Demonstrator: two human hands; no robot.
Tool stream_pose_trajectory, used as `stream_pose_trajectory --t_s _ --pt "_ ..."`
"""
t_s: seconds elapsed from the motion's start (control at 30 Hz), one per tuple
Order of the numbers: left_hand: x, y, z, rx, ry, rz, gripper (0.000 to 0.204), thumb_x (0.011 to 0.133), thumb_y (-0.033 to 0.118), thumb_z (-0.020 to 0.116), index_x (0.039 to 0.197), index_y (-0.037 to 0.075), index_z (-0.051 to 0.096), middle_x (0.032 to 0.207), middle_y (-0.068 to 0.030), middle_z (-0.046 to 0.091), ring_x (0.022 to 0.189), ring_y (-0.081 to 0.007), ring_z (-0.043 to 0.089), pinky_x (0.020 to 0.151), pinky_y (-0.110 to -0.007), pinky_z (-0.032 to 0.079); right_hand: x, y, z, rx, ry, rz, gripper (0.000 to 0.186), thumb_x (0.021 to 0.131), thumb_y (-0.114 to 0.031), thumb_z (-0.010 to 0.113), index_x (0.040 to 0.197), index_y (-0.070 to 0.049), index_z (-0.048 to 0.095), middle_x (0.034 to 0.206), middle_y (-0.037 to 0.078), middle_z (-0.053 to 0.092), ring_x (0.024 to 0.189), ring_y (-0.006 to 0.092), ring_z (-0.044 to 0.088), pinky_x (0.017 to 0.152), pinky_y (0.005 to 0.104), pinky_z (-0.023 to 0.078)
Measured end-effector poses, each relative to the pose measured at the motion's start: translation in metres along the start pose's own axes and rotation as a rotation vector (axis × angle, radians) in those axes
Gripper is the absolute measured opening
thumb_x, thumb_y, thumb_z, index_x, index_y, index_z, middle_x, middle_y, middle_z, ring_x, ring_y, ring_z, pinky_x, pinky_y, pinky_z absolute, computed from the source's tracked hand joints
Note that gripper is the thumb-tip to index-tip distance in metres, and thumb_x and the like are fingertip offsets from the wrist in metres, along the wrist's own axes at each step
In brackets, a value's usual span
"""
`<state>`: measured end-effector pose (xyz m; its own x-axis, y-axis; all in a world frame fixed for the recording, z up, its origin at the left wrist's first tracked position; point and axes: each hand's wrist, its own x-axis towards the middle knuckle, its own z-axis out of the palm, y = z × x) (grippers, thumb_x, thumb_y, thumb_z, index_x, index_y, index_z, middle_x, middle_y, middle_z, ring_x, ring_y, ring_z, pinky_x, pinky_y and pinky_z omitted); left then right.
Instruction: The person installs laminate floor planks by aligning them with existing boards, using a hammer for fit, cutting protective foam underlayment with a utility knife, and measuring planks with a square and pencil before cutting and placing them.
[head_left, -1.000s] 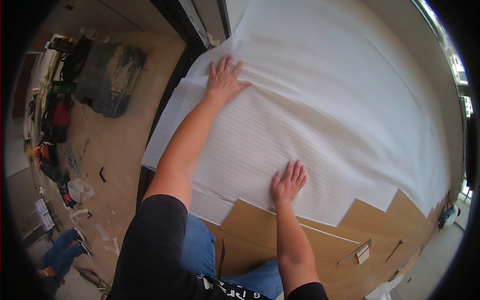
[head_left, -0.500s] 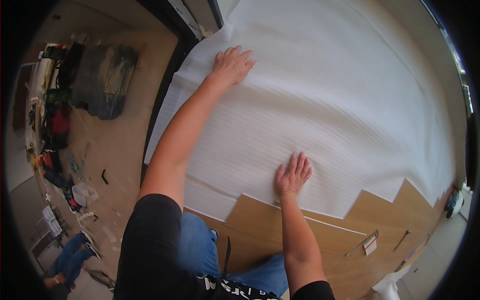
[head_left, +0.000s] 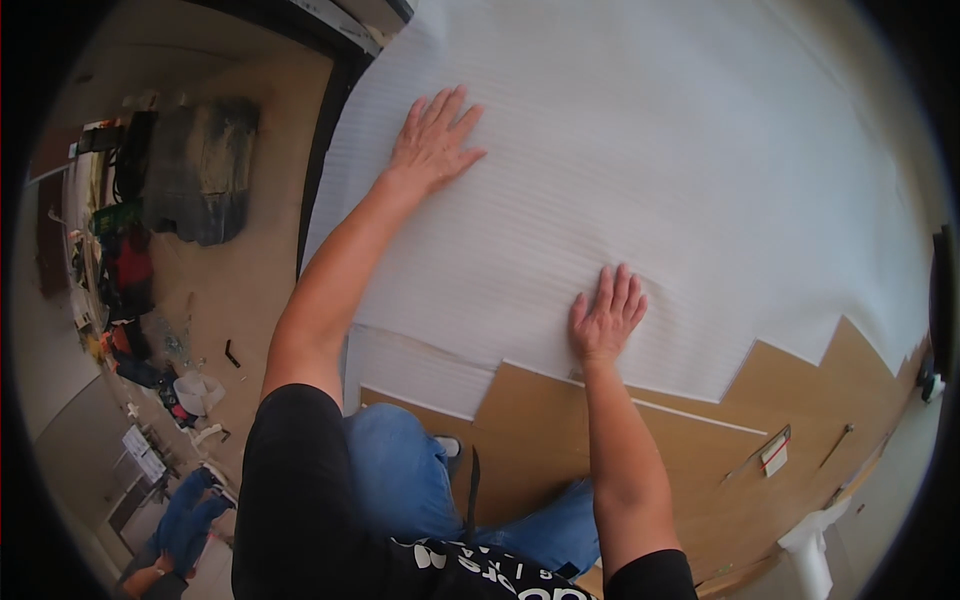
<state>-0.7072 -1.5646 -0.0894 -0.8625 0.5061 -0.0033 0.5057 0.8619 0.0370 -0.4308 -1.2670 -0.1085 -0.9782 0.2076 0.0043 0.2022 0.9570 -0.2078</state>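
Observation:
A large white ribbed sheet (head_left: 560, 190), like foam underlay, spreads over the floor in front of me. Flat on its upper left part rests my left hand (head_left: 430, 150), fingers spread, near the sheet's left edge. My right hand (head_left: 608, 318) presses lower down, palm on the sheet and fingers stretched out, close to where brown boards (head_left: 690, 455) begin. Sheet and boards meet along a stepped border. Small creases show in the sheet by the right hand's fingertips. Neither hand holds anything.
A dark door frame (head_left: 318, 150) runs along the sheet's left side. On the boards at right are a small white-and-red item (head_left: 775, 455) and a thin rod-like tool (head_left: 838, 445). Beyond the frame lie a dark bag-like bundle (head_left: 205, 170) and a white bucket (head_left: 198, 393). Another person's jeans (head_left: 185, 520) show lower left.
The large fold across the sheet has flattened out. My left hand has spread its fingers and shifted slightly left; the right hand has moved a little forward. The view has tilted somewhat.

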Motion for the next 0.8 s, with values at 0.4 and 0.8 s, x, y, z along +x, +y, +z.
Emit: stream_pose_trajectory --t_s 0.4,0.8 --pt "-0.218 0.025 0.015 -0.191 -0.021 -0.099 0.065 0.093 0.034 0.066 0.154 0.019 0.047 0.165 -0.0124 0.034 0.151 -0.0362 0.031 0.122 -0.054 0.022 -0.006 0.008 0.016 -0.009 -0.014 -0.001 0.065 0.093 -0.04 0.06 0.154 -0.02 0.046 0.165 0.006 0.035 0.153 0.0335 0.027 0.124 0.0563 0.014" --pt "-0.25 0.073 -0.019 -0.062 -0.081 -0.066 0.065 0.096 0.038 0.063 0.156 0.022 0.044 0.167 -0.0126 0.029 0.153 -0.0367 0.025 0.124 -0.056 0.019 -0.014 0.004 0.008 -0.024 0.001 0.0 0.063 0.099 -0.048 0.054 0.154 -0.019 0.044 0.167 0.007 0.032 0.155 0.0316 0.023 0.126 0.0537 0.011"
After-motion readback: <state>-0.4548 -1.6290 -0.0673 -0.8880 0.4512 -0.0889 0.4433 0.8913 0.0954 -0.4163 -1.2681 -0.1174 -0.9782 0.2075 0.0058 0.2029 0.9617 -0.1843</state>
